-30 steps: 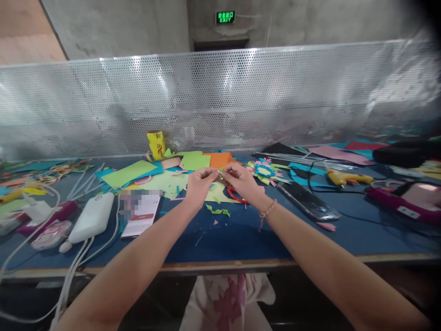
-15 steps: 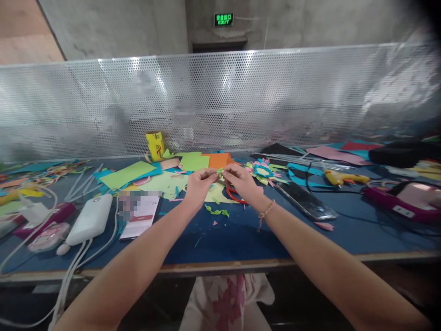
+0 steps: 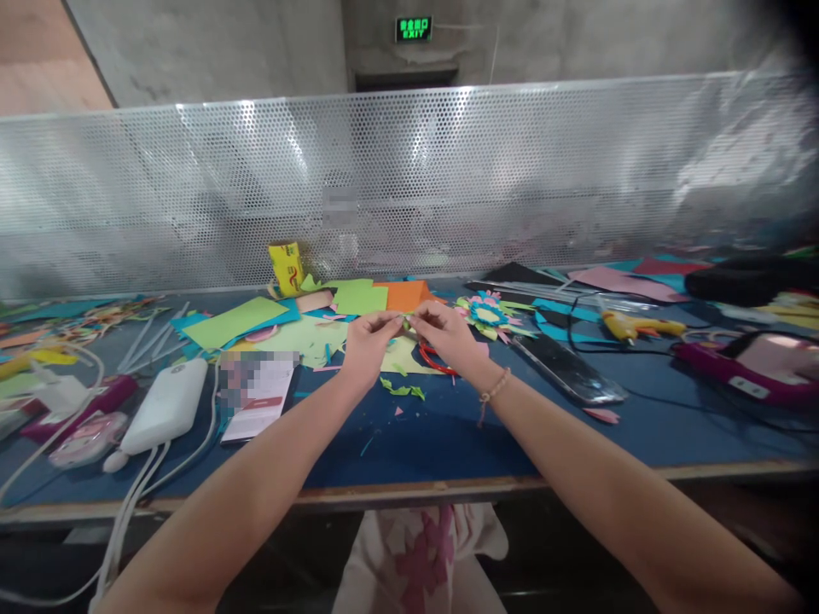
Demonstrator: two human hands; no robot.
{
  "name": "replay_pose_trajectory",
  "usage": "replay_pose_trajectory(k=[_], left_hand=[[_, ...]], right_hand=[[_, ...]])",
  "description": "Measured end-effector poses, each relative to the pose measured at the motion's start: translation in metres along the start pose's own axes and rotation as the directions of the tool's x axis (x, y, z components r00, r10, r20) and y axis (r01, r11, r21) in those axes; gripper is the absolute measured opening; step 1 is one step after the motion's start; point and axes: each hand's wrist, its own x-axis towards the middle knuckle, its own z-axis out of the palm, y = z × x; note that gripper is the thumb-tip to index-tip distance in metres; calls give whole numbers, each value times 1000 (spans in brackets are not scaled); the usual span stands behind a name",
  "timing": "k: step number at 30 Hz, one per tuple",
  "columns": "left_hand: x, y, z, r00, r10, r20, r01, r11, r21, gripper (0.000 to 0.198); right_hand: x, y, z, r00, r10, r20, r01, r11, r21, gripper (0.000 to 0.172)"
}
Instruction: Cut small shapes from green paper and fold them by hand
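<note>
My left hand [image 3: 374, 341] and my right hand [image 3: 446, 337] meet over the middle of the table, fingertips pinched together. Between them is a small piece of green paper [image 3: 408, 321], mostly covered by the fingers. Just below my hands, several curled green paper scraps [image 3: 403, 390] lie on the blue table top. Beneath my right hand shows part of a red ring-shaped item [image 3: 435, 360]. A blue, pink and white paper flower [image 3: 487, 312] sits to the right of that hand.
Coloured paper sheets [image 3: 240, 322] and an orange sheet [image 3: 403, 297] lie behind my hands. A dark phone [image 3: 569, 371], a yellow glue gun [image 3: 640, 327] and a purple box [image 3: 746, 375] are on the right. A white power bank [image 3: 165, 405] with cables and a lit phone [image 3: 262, 401] stand left. A perforated metal screen [image 3: 409, 188] borders the back.
My hands stay nearly in place, fingertips drawn slightly closer, so less of the green paper shows. The view has tilted a little; nothing on the table has moved.
</note>
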Motion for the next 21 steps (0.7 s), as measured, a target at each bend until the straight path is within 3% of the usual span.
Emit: replay_pose_trajectory(k=[10, 21], left_hand=[[-3, 6, 7, 993, -111, -35, 106, 986, -130, 11], [0, 4, 3, 991, -133, -11, 133, 991, 2, 19]], right_hand=[[-1, 0, 0, 999, -36, -15, 35, 997, -64, 17], [1, 4, -1, 999, -33, 27, 36, 993, -112, 17]])
